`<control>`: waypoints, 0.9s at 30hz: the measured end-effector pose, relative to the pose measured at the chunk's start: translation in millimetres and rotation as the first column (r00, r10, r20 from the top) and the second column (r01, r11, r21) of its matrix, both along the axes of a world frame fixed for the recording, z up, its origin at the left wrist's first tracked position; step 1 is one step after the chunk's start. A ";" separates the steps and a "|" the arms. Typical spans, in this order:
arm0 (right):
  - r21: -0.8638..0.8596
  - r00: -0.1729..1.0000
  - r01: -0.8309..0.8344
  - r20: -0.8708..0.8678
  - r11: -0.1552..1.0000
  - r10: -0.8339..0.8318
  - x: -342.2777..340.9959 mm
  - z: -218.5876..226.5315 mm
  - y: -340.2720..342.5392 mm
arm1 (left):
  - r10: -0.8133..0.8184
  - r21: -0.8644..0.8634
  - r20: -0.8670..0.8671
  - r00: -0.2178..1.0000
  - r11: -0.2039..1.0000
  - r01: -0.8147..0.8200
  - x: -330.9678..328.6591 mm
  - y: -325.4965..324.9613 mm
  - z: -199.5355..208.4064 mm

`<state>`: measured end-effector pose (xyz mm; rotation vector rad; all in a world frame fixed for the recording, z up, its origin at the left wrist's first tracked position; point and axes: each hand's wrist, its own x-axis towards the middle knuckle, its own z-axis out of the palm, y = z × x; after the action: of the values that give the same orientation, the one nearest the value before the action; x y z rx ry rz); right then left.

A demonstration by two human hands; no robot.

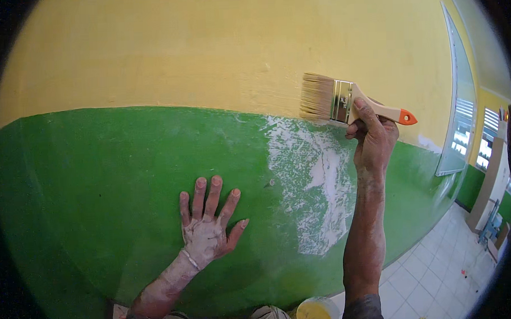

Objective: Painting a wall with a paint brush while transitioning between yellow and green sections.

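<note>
The right hand holds a brush in closed fingers, the thumb along the near side of the handle just behind the metal band and the other fingertips curled beneath. The brush lies almost level across the upper wall, right of the middle of the view, its bristles pointing left and the orange tip of its handle reaching out to the right past the hand. The bristles are at the yellow paint, just above its border with the green paint; whether they press on the wall or stand a little off it, I cannot tell.

The left hand is empty, its fingers spread wide and pointing up, the thumb out to the right. Its back faces the camera and its palm faces the green part, seemingly resting on it. Pale dust covers the back of this hand, and a thin band circles the wrist.

Between the two hands, a rough white patch breaks the green from the border downward, its top just below the bristles. At the lower edge, a bucket with something yellow inside stands beside the person's knee. White floor tiles run off to the right.
</note>
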<state>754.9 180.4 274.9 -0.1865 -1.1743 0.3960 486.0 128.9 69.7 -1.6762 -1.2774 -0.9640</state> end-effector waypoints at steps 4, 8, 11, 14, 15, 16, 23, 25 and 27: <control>-0.017 0.999 0.018 -0.038 1.000 -0.018 18.8 -3.7 3.5 | -0.010 -0.021 -0.029 1.000 1.000 0.010 7.9 1.8 17.7; 0.018 0.996 0.041 -0.079 0.999 -0.039 33.8 -8.2 1.6 | -0.024 -0.029 -0.078 0.997 0.999 0.022 15.1 5.7 34.6; 0.073 0.994 -0.031 -0.103 0.997 0.039 25.6 -5.5 -9.6 | -0.005 -0.038 -0.075 0.997 0.999 0.003 23.7 6.7 46.2; 0.047 0.990 -0.143 0.015 0.989 0.143 -11.2 -2.2 -19.1 | -0.036 -0.029 -0.091 0.995 0.999 0.033 33.3 9.8 51.8; 0.044 0.989 -0.146 0.012 0.988 0.146 -21.8 -1.9 -18.0 | -0.033 -0.033 -0.093 0.995 0.999 0.030 32.5 10.2 51.4; 0.028 0.988 -0.155 0.034 0.988 0.154 -30.4 -1.8 -16.6 | -0.026 -0.032 -0.094 0.995 0.999 0.023 31.4 10.6 50.8; -0.008 0.994 -0.109 0.031 0.994 0.109 -16.8 -4.3 5.1 | -0.007 -0.035 -0.085 0.996 0.999 0.004 31.6 12.4 49.1; -0.010 0.996 -0.085 0.013 0.996 0.085 -6.8 -6.1 9.3 | -0.005 -0.035 -0.082 0.997 0.999 0.002 32.5 13.6 48.2; -0.003 0.997 -0.079 -0.011 0.997 0.079 1.6 -5.9 11.9 | 0.003 -0.031 -0.081 0.997 0.999 -0.006 32.2 13.1 48.1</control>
<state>756.5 192.4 269.0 -0.1410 -1.1731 0.4684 518.1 142.0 117.8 -1.7184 -1.2482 -0.8687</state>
